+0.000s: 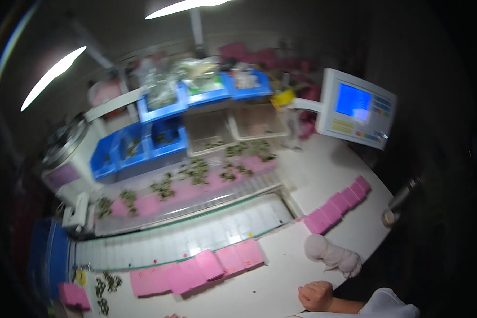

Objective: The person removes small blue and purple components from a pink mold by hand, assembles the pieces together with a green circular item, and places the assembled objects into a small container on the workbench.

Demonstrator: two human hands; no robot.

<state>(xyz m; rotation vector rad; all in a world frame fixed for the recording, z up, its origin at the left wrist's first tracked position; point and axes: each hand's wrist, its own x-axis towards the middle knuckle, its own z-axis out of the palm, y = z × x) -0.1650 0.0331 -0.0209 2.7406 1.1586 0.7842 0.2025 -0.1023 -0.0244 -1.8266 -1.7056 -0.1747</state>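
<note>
My right hand (316, 296) is closed in a fist over the white tabletop near the lower edge, with nothing showing in it. Just beyond it lies a white, lumpy, rolled bundle (331, 256), apart from the hand. Of my left hand (173, 316) only a sliver shows at the bottom edge; its fingers are too cut off to read. Between the hands and the conveyor, a row of overlapping pink cards (196, 269) lies on the table. A second overlapping pink row (338, 205) runs toward the right edge.
A pale conveyor strip (196, 238) crosses the table. Behind it, small dark-green clusters (196, 170) lie on pink sheets, below blue bins (167, 135) and clear bins (209, 132). A control panel (358, 108) stands right, a round machine (69, 143) left. More clusters (102, 289) lie near left.
</note>
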